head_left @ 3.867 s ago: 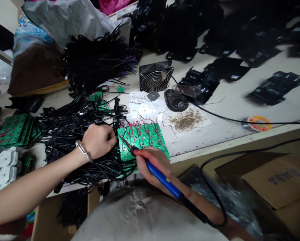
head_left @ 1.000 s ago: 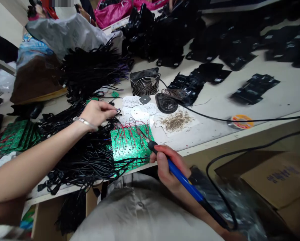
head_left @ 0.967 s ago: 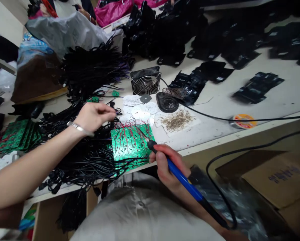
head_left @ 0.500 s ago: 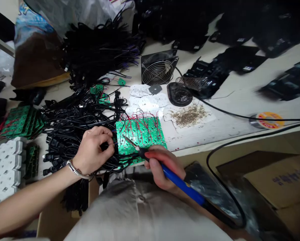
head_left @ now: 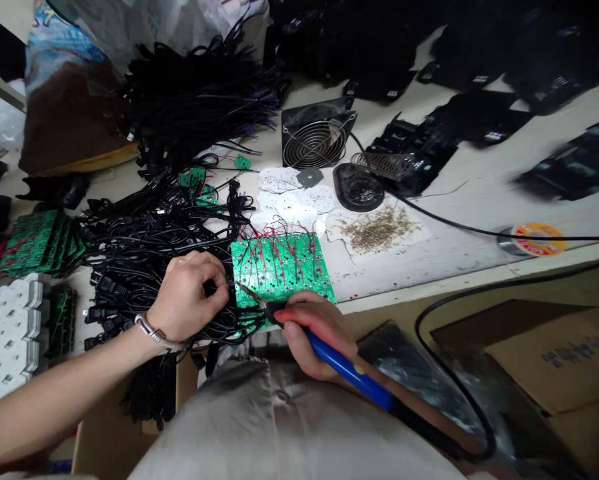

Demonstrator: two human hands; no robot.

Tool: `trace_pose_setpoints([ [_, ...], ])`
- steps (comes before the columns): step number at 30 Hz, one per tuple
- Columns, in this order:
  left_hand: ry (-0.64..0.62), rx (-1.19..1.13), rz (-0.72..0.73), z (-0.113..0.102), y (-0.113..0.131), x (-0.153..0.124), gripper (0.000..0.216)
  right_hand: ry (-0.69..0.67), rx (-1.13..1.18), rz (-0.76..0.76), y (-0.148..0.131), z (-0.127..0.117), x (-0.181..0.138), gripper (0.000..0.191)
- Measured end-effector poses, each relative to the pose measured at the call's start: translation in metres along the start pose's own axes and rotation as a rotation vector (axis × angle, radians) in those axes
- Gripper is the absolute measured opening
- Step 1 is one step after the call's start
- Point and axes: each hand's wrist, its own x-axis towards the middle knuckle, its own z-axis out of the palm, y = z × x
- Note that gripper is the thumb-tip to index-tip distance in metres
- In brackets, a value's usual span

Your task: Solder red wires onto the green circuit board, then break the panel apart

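A blue-handled soldering iron (head_left: 352, 373) is gripped pen-like in my right hand (head_left: 314, 333). Its metal tip points left over the lower left part of a green circuit board panel (head_left: 289, 267) with thin red and black wires along it. My left hand (head_left: 192, 290) is closed at the panel's left edge, thumb and forefinger pinched on what looks like the end of a black cable; the fingers partly hide it. Black power cords (head_left: 129, 267) lie heaped under and beside this hand, and some run over the panel's lower left corner.
Behind the panel stand a small fan (head_left: 317, 137) and a soldering iron stand (head_left: 359, 187). A solder spool (head_left: 534, 239) lies at the right near the table edge. Stacked green boards (head_left: 44, 243) and white trays (head_left: 9, 340) are at the left. The iron's cord loops off the right side.
My right hand and the soldering iron have shifted left and slightly down, bringing the tip to the panel's left edge close to my left fingers. The left hand has hardly moved.
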Motion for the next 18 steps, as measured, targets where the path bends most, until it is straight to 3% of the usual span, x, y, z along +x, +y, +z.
trace_pose_setpoints([
  [18,-0.009,0.03,-0.015,0.0005,0.0005,0.0006,0.012,-0.003,-0.021,-0.033,0.0018,0.0018,-0.0005,0.023],
])
